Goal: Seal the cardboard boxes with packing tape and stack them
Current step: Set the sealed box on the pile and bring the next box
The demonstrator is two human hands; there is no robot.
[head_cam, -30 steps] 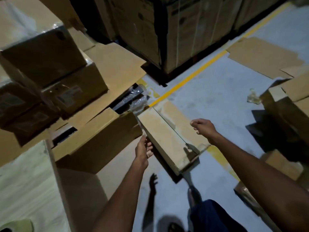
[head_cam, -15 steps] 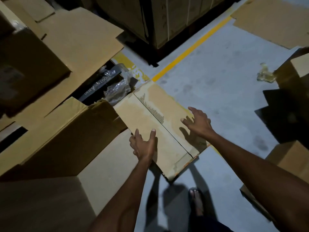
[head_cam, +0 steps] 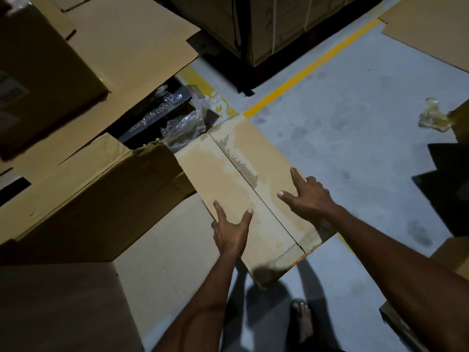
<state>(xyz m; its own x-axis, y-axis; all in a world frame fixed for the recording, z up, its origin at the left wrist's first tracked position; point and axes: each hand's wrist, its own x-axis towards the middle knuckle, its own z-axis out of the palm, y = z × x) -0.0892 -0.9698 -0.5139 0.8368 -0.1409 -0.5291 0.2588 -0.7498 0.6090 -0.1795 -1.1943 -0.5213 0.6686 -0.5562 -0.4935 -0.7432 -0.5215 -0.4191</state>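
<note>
Both hands press flat with spread fingers on the closed flaps of the cardboard box (head_cam: 243,184) on the floor (head_cam: 355,128): left hand (head_cam: 229,231), right hand (head_cam: 311,196). Without tape on the seam (head_cam: 269,209), the flaps may spring open if the pressure stops.

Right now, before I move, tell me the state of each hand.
Left hand: open, fingers spread, pressing on the top of the cardboard box.
Right hand: open, fingers spread flat on the same box top.

Head view, looking steeply down, close over box (head_cam: 243,189), floor (head_cam: 355,138)
</note>
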